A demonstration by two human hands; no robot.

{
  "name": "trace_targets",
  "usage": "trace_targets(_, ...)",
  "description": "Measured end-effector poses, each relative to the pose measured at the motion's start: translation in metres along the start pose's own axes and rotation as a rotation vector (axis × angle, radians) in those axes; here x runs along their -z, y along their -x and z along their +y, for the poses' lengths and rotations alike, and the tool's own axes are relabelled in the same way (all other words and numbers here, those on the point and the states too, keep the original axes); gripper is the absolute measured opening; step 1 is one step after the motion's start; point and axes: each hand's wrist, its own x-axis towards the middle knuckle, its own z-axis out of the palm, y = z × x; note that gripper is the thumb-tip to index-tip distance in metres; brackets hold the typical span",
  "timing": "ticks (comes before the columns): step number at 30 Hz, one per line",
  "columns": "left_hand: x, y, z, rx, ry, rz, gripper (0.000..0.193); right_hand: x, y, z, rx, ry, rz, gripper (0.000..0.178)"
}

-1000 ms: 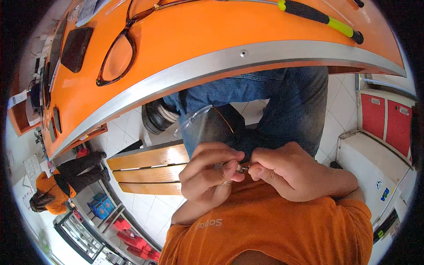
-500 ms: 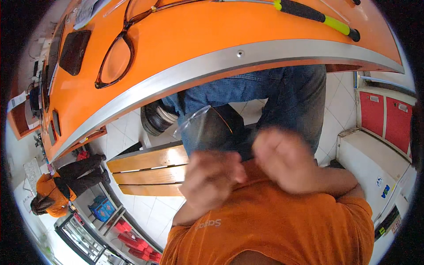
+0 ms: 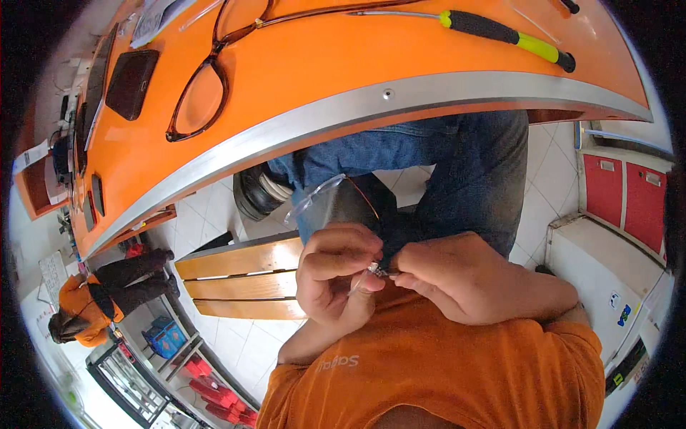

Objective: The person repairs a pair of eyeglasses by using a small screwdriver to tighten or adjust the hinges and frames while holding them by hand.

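Observation:
My left hand [image 3: 337,275] is closed, thumb and fingers pinching a small silvery metal piece [image 3: 375,269] in front of my orange shirt. My right hand [image 3: 457,275] meets it fingertip to fingertip, also closed; a thin dark tip shows at its fingers, too small to name. Just beyond the left hand, a clear, see-through piece [image 3: 314,199] with a thin orange-brown edge stands out against my jeans; whether it joins the metal piece is hidden. Brown-rimmed eyeglasses [image 3: 221,79] and a screwdriver [image 3: 496,32] with a black and yellow-green handle lie on the orange table [image 3: 314,57].
The table's metal edge [image 3: 286,124] curves past my knees. A dark phone [image 3: 131,84] rests at the table's left. Beside me is a slatted wooden bench [image 3: 239,280]; a white cabinet [image 3: 600,261] stands to the right. Another person [image 3: 89,307] in orange stands far left.
Both hands, blurred and apart before, have come together at the fingertips. The small metal piece now shows between them. The view has shifted slightly.

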Motion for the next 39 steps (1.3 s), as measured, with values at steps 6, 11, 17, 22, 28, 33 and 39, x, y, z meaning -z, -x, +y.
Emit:
trace_targets(6,0.003,0.0,0.005,0.065,-0.148,-0.094,0.028,-0.003,-0.004,0.006,0.116,0.228,0.094,0.012)
trace_targets(11,-0.009,0.008,-0.001,0.056,-0.028,0.058,0.027,-0.008,-0.001,0.007,0.091,0.22,0.105,0.012)
trace_targets(17,-0.003,0.004,0.004,0.066,-0.17,-0.059,0.025,-0.009,0.001,0.005,0.127,0.241,0.179,0.012)
trace_targets(22,-0.007,0.01,0.007,0.126,-0.084,0.025,0.02,-0.003,0.001,-0.001,0.118,0.309,0.136,0.013)
trace_targets(28,-0.004,0.005,0.008,0.101,-0.045,-0.028,0.019,-0.006,0.003,0.001,0.135,0.318,0.182,0.013)
trace_targets(33,-0.003,0.004,0.012,0.093,-0.181,-0.056,0.019,-0.004,0.007,0.004,0.153,0.419,0.163,0.013)
trace_targets(39,0.003,-0.007,0.013,-0.07,-0.328,-0.204,0.023,-0.004,0.008,0.0,0.116,0.406,0.147,0.013)
